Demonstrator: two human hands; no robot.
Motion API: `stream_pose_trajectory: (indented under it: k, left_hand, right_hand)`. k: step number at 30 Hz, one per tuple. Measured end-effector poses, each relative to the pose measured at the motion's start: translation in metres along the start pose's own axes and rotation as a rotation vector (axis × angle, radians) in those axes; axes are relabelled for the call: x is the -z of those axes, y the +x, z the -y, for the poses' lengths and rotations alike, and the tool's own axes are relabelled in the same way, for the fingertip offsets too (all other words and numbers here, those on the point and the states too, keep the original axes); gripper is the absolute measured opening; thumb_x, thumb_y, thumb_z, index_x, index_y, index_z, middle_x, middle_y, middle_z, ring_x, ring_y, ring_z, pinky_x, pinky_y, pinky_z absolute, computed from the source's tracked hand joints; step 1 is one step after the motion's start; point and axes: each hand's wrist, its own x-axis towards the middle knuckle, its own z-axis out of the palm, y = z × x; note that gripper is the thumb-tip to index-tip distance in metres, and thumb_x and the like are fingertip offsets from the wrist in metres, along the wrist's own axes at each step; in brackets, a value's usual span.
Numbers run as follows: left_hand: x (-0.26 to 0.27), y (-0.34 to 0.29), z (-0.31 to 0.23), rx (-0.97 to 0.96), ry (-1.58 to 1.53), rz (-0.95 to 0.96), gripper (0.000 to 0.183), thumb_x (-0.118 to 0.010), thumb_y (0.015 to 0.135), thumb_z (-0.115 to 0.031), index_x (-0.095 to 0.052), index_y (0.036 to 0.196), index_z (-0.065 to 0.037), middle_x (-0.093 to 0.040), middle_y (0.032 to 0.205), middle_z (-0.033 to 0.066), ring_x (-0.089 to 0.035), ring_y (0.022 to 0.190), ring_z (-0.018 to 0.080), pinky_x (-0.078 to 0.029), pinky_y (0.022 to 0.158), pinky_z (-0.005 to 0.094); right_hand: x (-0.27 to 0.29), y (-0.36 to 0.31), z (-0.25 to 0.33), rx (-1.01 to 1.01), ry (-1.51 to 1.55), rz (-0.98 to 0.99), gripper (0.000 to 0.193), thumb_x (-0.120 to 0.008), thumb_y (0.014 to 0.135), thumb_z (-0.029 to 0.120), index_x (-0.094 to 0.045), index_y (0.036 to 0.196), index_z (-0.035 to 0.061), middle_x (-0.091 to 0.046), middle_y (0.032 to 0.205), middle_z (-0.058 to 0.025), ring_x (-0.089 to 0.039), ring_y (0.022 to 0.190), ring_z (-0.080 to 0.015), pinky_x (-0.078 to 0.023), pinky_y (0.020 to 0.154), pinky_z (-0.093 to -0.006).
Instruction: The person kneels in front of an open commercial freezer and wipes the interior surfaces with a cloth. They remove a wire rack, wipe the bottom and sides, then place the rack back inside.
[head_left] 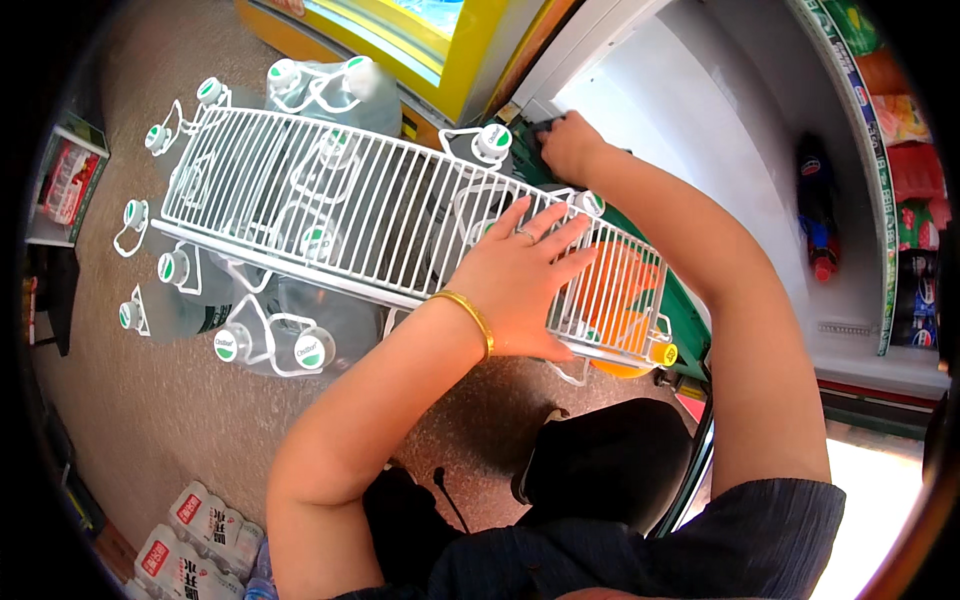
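Left hand [523, 272] on wire rack [400, 215].
Yours is spread wide, gripping nothing; your right hand [572, 148], at its 1 o'clock, curls beside the fridge [665, 95], hold unclear.

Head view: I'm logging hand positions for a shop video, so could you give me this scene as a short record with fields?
Left hand: fingers spread on top of the rack
Right hand: at the edge of the white-lined cabinet, on something dark; grip unclear
Rack: white wire, lying above large clear bottles
Rack's right end: yellow cap beside it
Left wrist: gold bracelet
Lower left: wrapped packs
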Motion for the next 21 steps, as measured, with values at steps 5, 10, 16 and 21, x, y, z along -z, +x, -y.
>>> stream_pose_trajectory:
  k: [5, 10, 16, 21]
  left_hand:
    - [0.0, 0.003, -0.003, 0.004, -0.012, 0.013, 0.094, -0.076, 0.059, -0.053, -0.041, 0.137, -0.013, -0.031, 0.147, 0.0125, -0.023, 0.139, 0.0293, -0.011, 0.114, 0.0472]
    - [0.001, 0.007, -0.006, -0.024, -0.008, 0.017, 0.095, -0.076, 0.059, -0.052, -0.041, 0.137, -0.013, -0.032, 0.147, 0.0125, -0.023, 0.139, 0.0297, -0.011, 0.114, 0.0479]
    - [0.004, 0.004, -0.005, -0.011, -0.006, 0.016, 0.096, -0.077, 0.057, -0.052, -0.041, 0.137, -0.012, -0.032, 0.147, 0.0126, -0.023, 0.139, 0.0302, -0.012, 0.114, 0.0482]
    - [0.007, 0.006, -0.009, 0.01, 0.019, 0.061, 0.096, -0.077, 0.057, -0.052, -0.04, 0.138, -0.015, -0.029, 0.148, 0.0124, -0.021, 0.139, 0.0303, -0.012, 0.114, 0.0482]
  right_hand:
    - [-0.001, -0.016, -0.015, 0.057, 0.153, 0.103, 0.022, -0.053, 0.084, 0.017, -0.071, 0.096, 0.012, -0.068, 0.099, -0.0047, -0.064, 0.095, -0.024, -0.051, 0.075, -0.0363]
    - [0.0, 0.026, -0.015, -0.115, 0.374, -0.232, 0.025, -0.054, 0.082, 0.013, -0.067, 0.103, 0.0083, -0.063, 0.113, -0.0099, -0.064, 0.095, -0.0269, -0.052, 0.078, -0.0383]
    - [-0.012, -0.001, -0.008, -0.035, 0.436, -0.109, 0.029, -0.052, 0.083, 0.012, -0.065, 0.108, 0.0042, -0.063, 0.113, -0.0117, -0.064, 0.097, -0.0297, -0.052, 0.079, -0.0401]
    - [0.01, -0.012, -0.016, 0.006, 0.396, 0.056, 0.027, -0.053, 0.084, 0.014, -0.068, 0.105, 0.0076, -0.065, 0.109, -0.0109, -0.065, 0.097, -0.0271, -0.053, 0.076, -0.0396]
